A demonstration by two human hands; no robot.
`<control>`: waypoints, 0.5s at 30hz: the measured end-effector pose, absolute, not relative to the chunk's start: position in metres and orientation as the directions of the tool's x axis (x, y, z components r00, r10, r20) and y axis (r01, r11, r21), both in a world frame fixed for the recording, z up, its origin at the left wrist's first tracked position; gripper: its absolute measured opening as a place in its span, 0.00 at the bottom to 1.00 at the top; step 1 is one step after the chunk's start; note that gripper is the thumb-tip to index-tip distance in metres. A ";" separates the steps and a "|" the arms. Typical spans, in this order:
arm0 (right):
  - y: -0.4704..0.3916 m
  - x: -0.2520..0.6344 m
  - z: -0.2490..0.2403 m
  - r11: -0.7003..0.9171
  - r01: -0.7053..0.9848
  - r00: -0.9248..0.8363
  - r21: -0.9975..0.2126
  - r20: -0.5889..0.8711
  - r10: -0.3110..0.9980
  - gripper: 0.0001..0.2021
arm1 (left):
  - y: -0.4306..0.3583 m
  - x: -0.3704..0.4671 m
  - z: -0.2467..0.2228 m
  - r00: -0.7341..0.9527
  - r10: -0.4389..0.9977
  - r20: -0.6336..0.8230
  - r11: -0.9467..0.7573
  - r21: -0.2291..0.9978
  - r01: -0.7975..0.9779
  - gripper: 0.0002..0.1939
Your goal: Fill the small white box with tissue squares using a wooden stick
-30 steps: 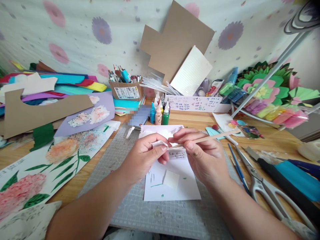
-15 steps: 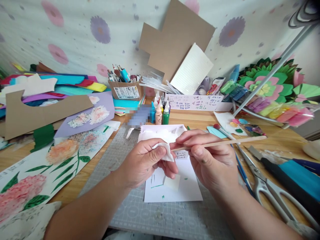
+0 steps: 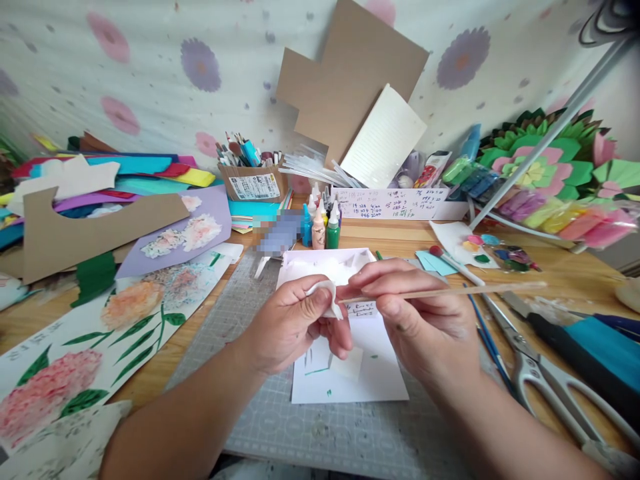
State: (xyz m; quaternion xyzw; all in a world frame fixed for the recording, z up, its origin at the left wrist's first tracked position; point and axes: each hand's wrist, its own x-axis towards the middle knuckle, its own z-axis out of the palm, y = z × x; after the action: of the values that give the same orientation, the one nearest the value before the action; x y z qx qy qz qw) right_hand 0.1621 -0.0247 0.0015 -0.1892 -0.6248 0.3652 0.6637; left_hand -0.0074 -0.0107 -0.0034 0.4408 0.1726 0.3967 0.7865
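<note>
My left hand (image 3: pixel 300 323) is closed, with a folded white tissue (image 3: pixel 326 293) pinched between thumb and fingers. My right hand (image 3: pixel 425 313) grips a thin wooden stick (image 3: pixel 480 290) between its thumb and fingertips. The stick lies almost level, its long end pointing right. Its left end meets the tissue or sits just beside it; the fingers hide exactly where. Below both hands is a white sheet of paper (image 3: pixel 350 387) with small green marks and a pale square (image 3: pixel 349 364) on it. That sheet rests on a grey cutting mat (image 3: pixel 280 427).
Scissors (image 3: pixel 533 367) and a blue brush (image 3: pixel 493 353) lie right of my right hand. Paint bottles (image 3: pixel 320 230) stand behind the sheet. A box of brushes (image 3: pixel 253 183) is at the back left. A flower painting (image 3: pixel 135 333) lies left, a paint-dabbed paper (image 3: pixel 463 243) at right.
The stick has shifted a little to the right in my right hand, its far end now lower. Both hands otherwise keep nearly the same place and grip. The whole view has moved slightly.
</note>
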 end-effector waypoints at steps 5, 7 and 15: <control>-0.025 0.161 0.002 0.676 -0.208 -0.021 -0.707 0.694 0.719 0.09 | -0.010 -0.007 -0.005 0.640 0.764 0.081 0.300 0.834 -0.463 0.17; -0.026 0.161 0.002 0.672 -0.208 -0.012 -0.710 0.689 0.724 0.09 | -0.010 -0.007 -0.007 0.650 0.755 0.087 0.302 0.834 -0.462 0.16; -0.027 0.161 0.003 0.686 -0.186 0.029 -0.703 0.694 0.719 0.09 | -0.011 -0.007 -0.007 0.658 0.751 0.047 0.324 0.843 -0.430 0.17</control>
State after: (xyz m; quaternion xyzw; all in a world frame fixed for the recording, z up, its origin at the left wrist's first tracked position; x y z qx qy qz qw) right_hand 0.1608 -0.0271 0.0029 -0.2176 -0.6132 0.3311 0.6834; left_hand -0.0071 -0.0113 -0.0066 0.4466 0.1798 0.3723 0.7935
